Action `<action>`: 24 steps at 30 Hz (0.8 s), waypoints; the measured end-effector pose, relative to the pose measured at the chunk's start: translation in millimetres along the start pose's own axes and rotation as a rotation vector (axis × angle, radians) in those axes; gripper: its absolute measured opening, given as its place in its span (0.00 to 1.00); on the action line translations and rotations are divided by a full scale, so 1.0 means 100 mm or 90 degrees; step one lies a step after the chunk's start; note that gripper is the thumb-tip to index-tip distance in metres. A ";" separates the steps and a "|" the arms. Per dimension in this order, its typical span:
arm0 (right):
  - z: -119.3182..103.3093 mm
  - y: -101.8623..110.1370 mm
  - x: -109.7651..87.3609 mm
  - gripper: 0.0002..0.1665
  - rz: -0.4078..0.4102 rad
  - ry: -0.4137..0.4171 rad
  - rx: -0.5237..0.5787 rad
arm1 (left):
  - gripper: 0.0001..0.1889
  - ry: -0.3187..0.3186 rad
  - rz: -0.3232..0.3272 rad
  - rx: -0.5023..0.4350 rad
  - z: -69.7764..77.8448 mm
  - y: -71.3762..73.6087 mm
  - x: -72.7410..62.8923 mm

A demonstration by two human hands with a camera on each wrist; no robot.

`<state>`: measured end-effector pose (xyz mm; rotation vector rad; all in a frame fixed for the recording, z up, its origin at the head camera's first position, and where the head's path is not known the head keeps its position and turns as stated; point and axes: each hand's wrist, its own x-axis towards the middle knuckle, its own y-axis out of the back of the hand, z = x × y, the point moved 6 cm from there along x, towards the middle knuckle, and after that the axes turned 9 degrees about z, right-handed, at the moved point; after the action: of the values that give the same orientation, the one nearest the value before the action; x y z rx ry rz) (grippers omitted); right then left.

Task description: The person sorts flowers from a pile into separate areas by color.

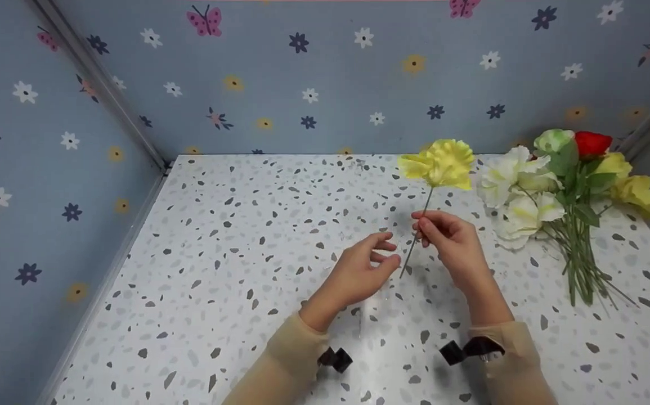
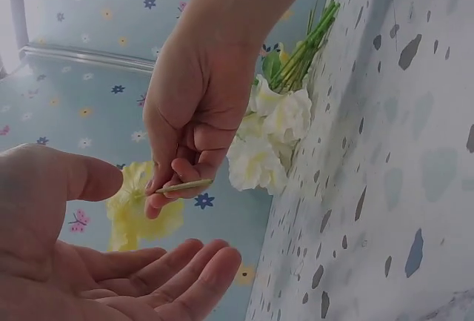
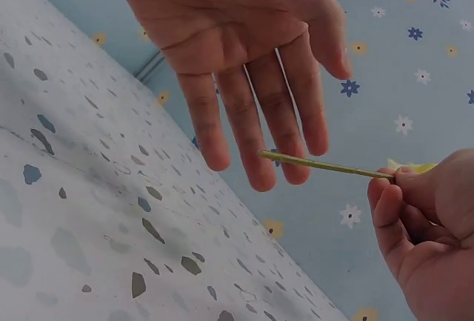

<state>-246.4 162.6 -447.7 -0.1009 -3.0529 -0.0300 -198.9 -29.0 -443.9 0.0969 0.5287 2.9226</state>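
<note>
A yellow artificial flower (image 1: pixel 443 163) with a thin green stem stands tilted above the table. Between thumb and fingers, my right hand (image 1: pixel 454 242) pinches its stem partway down. The stem's lower end (image 3: pixel 318 164) points toward my left hand (image 1: pixel 361 267), which is close by with fingers spread and relaxed, holding nothing. In the right wrist view the left palm (image 3: pixel 237 24) faces the stem without visibly gripping it. The left wrist view shows the yellow bloom (image 2: pixel 137 210) partly hidden behind the right hand.
To the right lies a bunch of artificial flowers with white blooms (image 1: pixel 521 191), a red bloom (image 1: pixel 592 144), yellow blooms (image 1: pixel 642 194) and green stems (image 1: pixel 581 259). The speckled white table (image 1: pixel 218 253) meets a flower-patterned blue wall (image 1: pixel 347 79) at the back and another at the left.
</note>
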 end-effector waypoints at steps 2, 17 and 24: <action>0.01 0.00 0.00 0.13 -0.004 0.004 0.008 | 0.25 0.015 -0.006 -0.009 -0.02 -0.03 0.00; 0.06 -0.12 -0.07 0.16 -0.054 -0.022 0.027 | 0.09 0.017 -0.036 -0.052 -0.09 -0.07 -0.02; -0.02 -0.14 -0.05 0.16 -0.050 0.002 0.021 | 0.06 0.006 -0.012 -0.058 -0.04 -0.02 0.01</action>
<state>-241.9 148.2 -446.7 0.0219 -3.0509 0.0139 -200.3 -27.9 -448.0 0.0667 0.3947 2.9252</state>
